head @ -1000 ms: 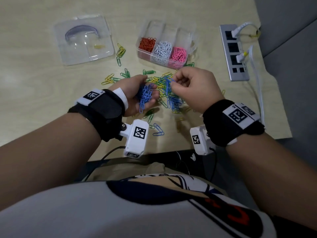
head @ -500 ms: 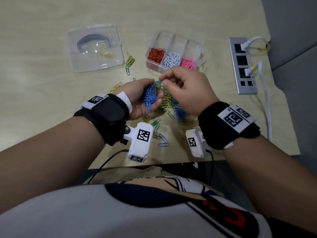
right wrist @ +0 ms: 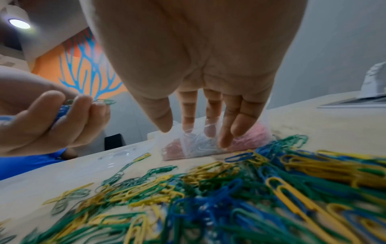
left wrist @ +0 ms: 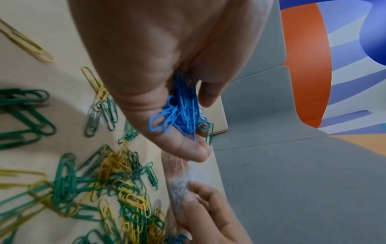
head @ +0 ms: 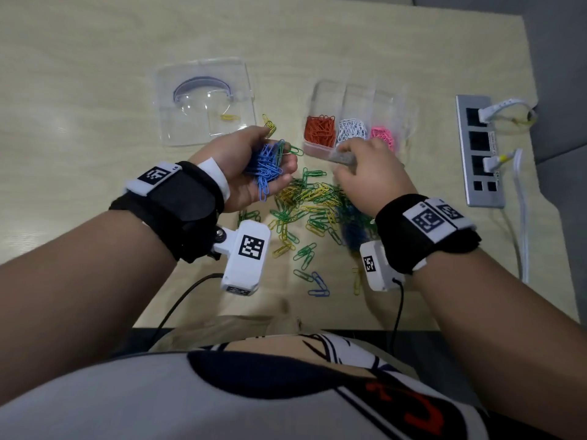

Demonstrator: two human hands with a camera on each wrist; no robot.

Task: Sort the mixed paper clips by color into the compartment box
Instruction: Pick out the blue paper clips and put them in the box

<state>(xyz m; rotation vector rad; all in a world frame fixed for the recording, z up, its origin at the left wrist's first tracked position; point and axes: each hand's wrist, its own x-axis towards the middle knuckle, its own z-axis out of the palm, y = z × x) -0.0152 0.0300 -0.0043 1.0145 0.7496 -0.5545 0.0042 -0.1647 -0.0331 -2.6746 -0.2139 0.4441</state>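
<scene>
My left hand [head: 279,157] is raised palm-up and cups a bunch of blue paper clips [head: 265,168], with one green clip sticking out by the fingertips. The left wrist view shows the blue clips [left wrist: 181,115] gripped between thumb and fingers. My right hand [head: 349,147] reaches with straight fingers [right wrist: 226,132] to the near wall of the clear compartment box [head: 320,152] and holds no clip. The box holds orange clips [head: 319,128], white clips [head: 351,130] and pink clips [head: 382,136]. A mixed pile of green, yellow and blue clips [head: 311,204] lies under both hands.
A clear lid [head: 205,101] with one yellow clip on it lies far left of the box. A grey power strip [head: 478,150] with white plugs and a cable runs along the table's right edge. Stray clips [head: 317,285] lie near the front edge.
My right hand has left the blue bunch in my left palm and moved right and away to the box. My left hand still holds the blue clips, now spread a little wider.
</scene>
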